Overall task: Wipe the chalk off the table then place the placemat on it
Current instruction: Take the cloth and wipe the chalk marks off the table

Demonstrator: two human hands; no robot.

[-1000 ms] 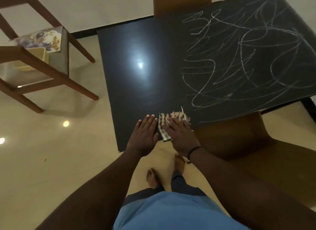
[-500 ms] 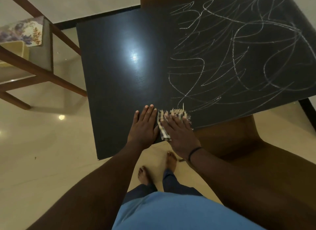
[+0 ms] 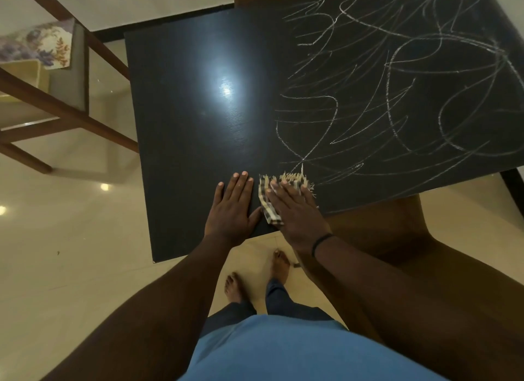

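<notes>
The right hand (image 3: 295,210) lies flat on a checked cloth (image 3: 268,202) at the near edge of the dark desk (image 3: 184,131), its fingers (image 3: 279,192) straight and pressing the fabric down rather than curled round it. The left hand (image 3: 232,207) rests just beside it, palm down, fingers extended and holding nothing, bracing on bare desk. The cloth's frayed fringe sticks out ahead of the right fingertips.

The chalk scribbles (image 3: 397,91) begin almost at that fringe and spread forward and to the right of the right fingers, across the far right half of the desk; the surface ahead of the left fingers looks unmarked. So the wiping is barely begun, and the stroke likely needs to run away from the body and rightward, which suits the right hand, the nearer one.

The placemat (image 3: 42,46), floral-patterned, lies well off to the left of both hands on a wooden chair (image 3: 68,108), far beyond the left fingers, untouched.
</notes>
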